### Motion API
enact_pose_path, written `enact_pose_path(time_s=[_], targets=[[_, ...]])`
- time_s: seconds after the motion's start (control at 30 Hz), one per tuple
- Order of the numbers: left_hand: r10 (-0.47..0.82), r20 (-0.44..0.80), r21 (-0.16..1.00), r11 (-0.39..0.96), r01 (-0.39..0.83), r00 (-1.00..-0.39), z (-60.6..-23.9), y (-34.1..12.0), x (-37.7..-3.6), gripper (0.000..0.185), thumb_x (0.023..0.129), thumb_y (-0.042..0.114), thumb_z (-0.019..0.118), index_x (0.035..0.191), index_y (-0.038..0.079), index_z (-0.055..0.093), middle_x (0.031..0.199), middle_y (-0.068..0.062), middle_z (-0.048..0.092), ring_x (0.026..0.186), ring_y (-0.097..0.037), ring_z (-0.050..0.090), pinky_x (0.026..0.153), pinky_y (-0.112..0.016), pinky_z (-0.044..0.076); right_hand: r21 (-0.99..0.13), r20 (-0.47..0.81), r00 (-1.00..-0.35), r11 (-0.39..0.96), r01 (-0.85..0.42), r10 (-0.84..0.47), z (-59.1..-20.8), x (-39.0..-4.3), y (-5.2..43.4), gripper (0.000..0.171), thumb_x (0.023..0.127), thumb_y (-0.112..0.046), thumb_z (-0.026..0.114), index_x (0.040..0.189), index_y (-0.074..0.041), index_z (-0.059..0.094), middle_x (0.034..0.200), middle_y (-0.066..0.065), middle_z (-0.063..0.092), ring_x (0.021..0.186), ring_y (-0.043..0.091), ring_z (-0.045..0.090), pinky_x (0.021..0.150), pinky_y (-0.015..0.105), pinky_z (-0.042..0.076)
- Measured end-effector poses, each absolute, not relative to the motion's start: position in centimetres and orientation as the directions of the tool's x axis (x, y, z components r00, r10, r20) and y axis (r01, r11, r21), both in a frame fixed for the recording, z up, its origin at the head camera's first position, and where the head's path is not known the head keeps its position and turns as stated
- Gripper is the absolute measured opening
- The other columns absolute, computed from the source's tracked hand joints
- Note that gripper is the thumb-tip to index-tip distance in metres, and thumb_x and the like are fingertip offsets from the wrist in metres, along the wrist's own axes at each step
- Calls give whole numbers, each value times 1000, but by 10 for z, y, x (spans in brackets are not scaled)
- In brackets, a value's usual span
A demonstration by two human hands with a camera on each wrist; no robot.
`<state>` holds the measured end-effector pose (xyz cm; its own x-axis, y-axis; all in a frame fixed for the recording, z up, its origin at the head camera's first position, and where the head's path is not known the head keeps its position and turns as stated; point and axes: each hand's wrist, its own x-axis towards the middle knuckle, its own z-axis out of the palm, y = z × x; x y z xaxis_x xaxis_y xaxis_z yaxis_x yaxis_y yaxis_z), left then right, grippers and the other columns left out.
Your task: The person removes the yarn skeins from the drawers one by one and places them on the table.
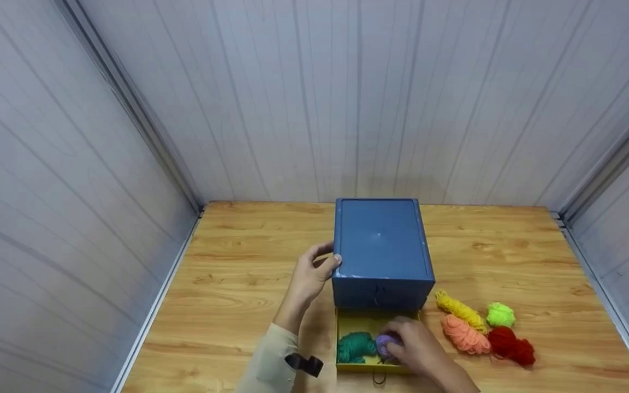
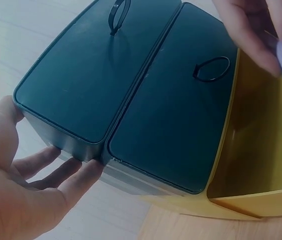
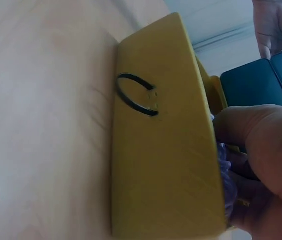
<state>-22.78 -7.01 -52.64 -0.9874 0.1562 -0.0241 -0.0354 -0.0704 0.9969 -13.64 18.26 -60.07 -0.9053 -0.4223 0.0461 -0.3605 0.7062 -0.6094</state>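
A blue drawer cabinet (image 1: 383, 240) stands on the table with its yellow bottom drawer (image 1: 342, 364) pulled out toward me. My left hand (image 1: 310, 278) rests against the cabinet's left side, thumb at the top edge and fingertips touching the side wall. Inside the drawer, my right hand (image 1: 415, 346) grips a purple yarn skein (image 1: 384, 348) near the front panel. Left of it in the same drawer lies a green yarn skein (image 1: 356, 347). The right wrist view shows the purple yarn partly hidden behind the drawer front and the fingers.
Right of the drawer lie skeins of yellow yarn (image 1: 461, 312), salmon yarn (image 1: 464, 335), lime green yarn (image 1: 500, 315) and dark red yarn (image 1: 511, 346). The upper drawers have black loop handles (image 2: 213, 69), as does the yellow drawer front. White panel walls (image 1: 314, 98) enclose the wooden table (image 1: 238, 262).
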Motion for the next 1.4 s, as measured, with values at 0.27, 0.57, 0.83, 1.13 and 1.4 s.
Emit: enact_pose_path(time_s=[0.27, 0.57, 0.83, 1.13, 1.4], targets=[[150, -29, 998, -53, -37, -988, -526, -69, -229, 49, 100, 17, 66, 144, 1, 54, 144, -20, 55, 132, -34, 56, 100, -39, 56, -629, 77, -916, 693, -352, -394, -588, -138, 189, 12, 88, -17, 77, 100, -19, 78, 97, -8, 70, 88, 12, 66, 76, 32, 56], [150, -28, 998, -55, -36, -988, -526, -69, -230, 50, 100, 17, 67, 145, 0, 54, 145, -21, 54, 133, -36, 55, 103, -42, 54, -695, 97, -932, 646, -315, -350, -574, -133, 198, 8, 92, -17, 77, 99, -20, 77, 95, -9, 68, 84, 7, 62, 71, 25, 54], [151, -24, 998, -61, -34, -988, -528, -70, -228, 48, 100, 15, 66, 144, 0, 54, 143, -21, 55, 131, -34, 58, 100, -38, 56, -709, 134, -937, 629, -318, -323, -561, -127, 207, 10, 92, -13, 76, 99, -21, 77, 95, -12, 68, 85, 5, 63, 72, 23, 56], [145, -18, 998, -57, -27, -989, -529, -71, -229, 47, 99, 15, 66, 142, 0, 56, 142, -21, 57, 130, -36, 58, 99, -40, 56, -692, 79, -968, 686, -226, -239, -553, -126, 220, 13, 92, -16, 77, 99, -26, 77, 98, -13, 68, 87, 6, 61, 74, 23, 56], [139, -14, 999, -46, -21, -990, -529, -70, -229, 46, 99, 16, 66, 142, 0, 57, 142, -20, 57, 129, -34, 59, 97, -38, 57, -687, 65, -985, 709, -160, -159, -552, -126, 239, 16, 90, -14, 79, 99, -27, 76, 101, -10, 70, 90, 9, 64, 76, 23, 56]])
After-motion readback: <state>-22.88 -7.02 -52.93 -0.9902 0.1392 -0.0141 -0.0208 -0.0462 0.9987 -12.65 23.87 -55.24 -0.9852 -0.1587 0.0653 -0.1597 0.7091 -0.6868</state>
